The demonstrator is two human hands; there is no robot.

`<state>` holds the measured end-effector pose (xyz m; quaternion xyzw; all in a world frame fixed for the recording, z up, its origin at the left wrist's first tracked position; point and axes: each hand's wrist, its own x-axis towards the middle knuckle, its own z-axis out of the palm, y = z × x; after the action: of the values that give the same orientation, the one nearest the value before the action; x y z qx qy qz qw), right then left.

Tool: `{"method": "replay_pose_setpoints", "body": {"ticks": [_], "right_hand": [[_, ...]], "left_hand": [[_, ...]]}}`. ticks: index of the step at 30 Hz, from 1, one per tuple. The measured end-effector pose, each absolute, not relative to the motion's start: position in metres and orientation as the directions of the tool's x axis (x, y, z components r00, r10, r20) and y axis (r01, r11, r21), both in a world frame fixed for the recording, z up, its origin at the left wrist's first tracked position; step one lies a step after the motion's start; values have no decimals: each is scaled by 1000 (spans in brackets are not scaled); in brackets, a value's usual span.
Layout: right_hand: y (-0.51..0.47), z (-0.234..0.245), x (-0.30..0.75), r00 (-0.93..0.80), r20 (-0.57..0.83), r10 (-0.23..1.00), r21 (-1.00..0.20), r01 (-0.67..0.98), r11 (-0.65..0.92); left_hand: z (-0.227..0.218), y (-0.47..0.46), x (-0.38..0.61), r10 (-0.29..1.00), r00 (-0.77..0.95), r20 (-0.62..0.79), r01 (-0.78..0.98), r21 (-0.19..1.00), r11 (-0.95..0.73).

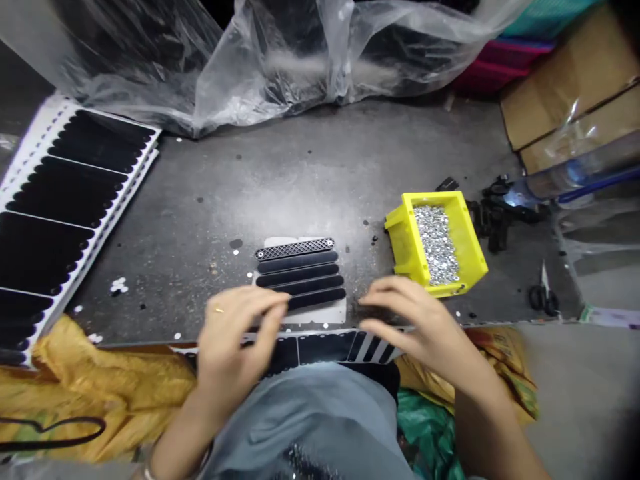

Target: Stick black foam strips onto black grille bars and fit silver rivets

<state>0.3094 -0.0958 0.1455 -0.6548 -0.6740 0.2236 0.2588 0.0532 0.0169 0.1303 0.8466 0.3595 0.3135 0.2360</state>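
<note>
Several black strips [300,277] lie side by side on a white backing sheet [320,315] on the grey work surface. The topmost strip, a diamond-patterned mesh band [295,249], differs from the plain ones below it. My left hand [240,340] curls over the strips' lower left end, and its fingertips are hidden. My right hand [413,327] hovers just right of the strips, fingers and thumb apart, holding nothing visible. Beyond it stands a yellow plastic bin [406,243] full of small silver studs [436,243].
A stack of sheets with scalloped black strips [65,200] lies at left. Black pieces [497,213], scissors [543,297], a water bottle [575,167] and cardboard [570,87] sit at right. Plastic film [250,67] lies behind; loose studs dot the surface.
</note>
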Motion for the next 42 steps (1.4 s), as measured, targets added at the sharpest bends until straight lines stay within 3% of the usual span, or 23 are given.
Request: {"method": "replay_pose_setpoints", "body": {"ticks": [2,4,9,12,14,18,21,30,33,37,40,42], "right_hand": [[-124,146,310,-94,-42,995,-661,749,43],[-141,143,308,-69,13,998,-685,726,59],[-144,128,290,13,240,971,-530,839,120],[-145,121,281,36,337,941,-512,845,151],[-152,120,282,38,368,929,-568,800,193],[-167,128,296,-40,240,970,-748,630,211],[-163,132,292,-21,150,988,-744,656,127],[-131,122,233,318,214,924,-826,564,-2],[-131,121,233,305,165,938,-857,516,-17],[-149,127,250,209,69,975,-883,468,-38],[-167,142,269,349,24,937,-913,389,-121],[-166,154,278,522,72,850,-960,269,-84]], "left_hand": [[131,-7,68,595,751,286,300,654,-694],[126,-20,82,477,859,189,246,665,-706],[121,-20,97,445,895,43,273,736,-620],[123,-22,92,502,861,79,278,755,-595],[119,-30,87,543,825,158,275,727,-629],[106,-41,83,600,736,313,311,631,-711],[103,-37,84,638,699,323,313,664,-679],[104,-31,77,568,751,338,214,688,-693],[103,-33,74,567,754,333,206,698,-685],[102,-28,72,560,743,367,248,625,-740],[99,-25,73,559,718,415,297,544,-785],[96,-28,76,541,719,436,317,487,-814]]}}
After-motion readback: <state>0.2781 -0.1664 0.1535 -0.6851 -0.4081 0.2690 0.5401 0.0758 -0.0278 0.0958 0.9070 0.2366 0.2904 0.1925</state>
